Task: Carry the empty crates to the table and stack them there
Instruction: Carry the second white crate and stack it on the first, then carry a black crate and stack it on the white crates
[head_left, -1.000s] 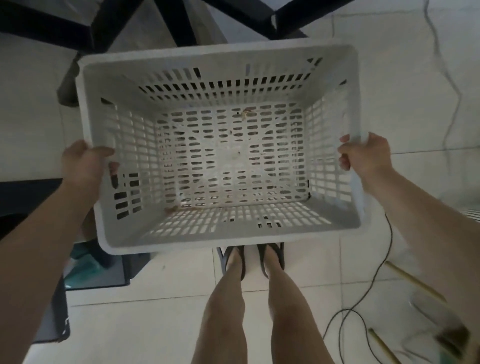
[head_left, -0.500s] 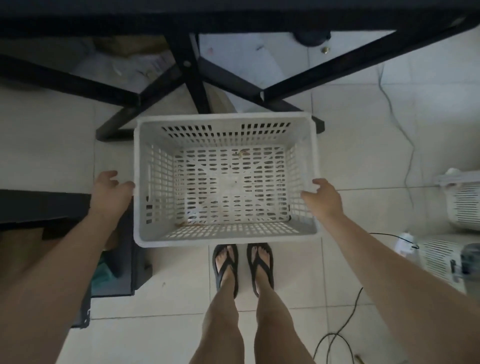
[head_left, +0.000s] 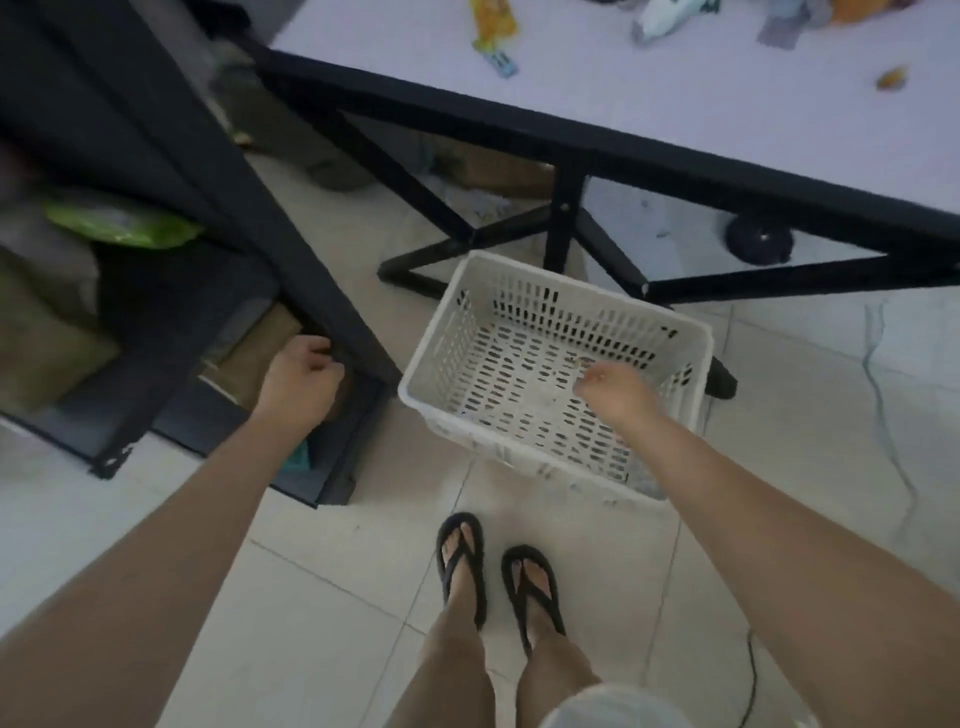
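Note:
An empty white slotted crate (head_left: 514, 364) stands on the tiled floor, just in front of the black-framed table (head_left: 675, 156). Neither hand holds it. My right hand (head_left: 615, 392) hovers above the crate's near right part, fingers loosely curled and holding nothing. My left hand (head_left: 301, 382) is off to the crate's left, over a dark low shelf, its fingers loosely curled with nothing in them. The table's pale top carries small scattered items.
A dark shelf unit (head_left: 171, 364) with a green bag (head_left: 119, 226) stands at the left. Black table legs (head_left: 563, 228) cross behind the crate. My feet in black flip-flops (head_left: 498, 566) stand on the tiles. A thin cable (head_left: 750, 675) lies at the lower right.
Both hands gripped the crate's sides a second ago and lowered it. Now it rests on the floor and both hands have let go and drawn back; the view has turned left.

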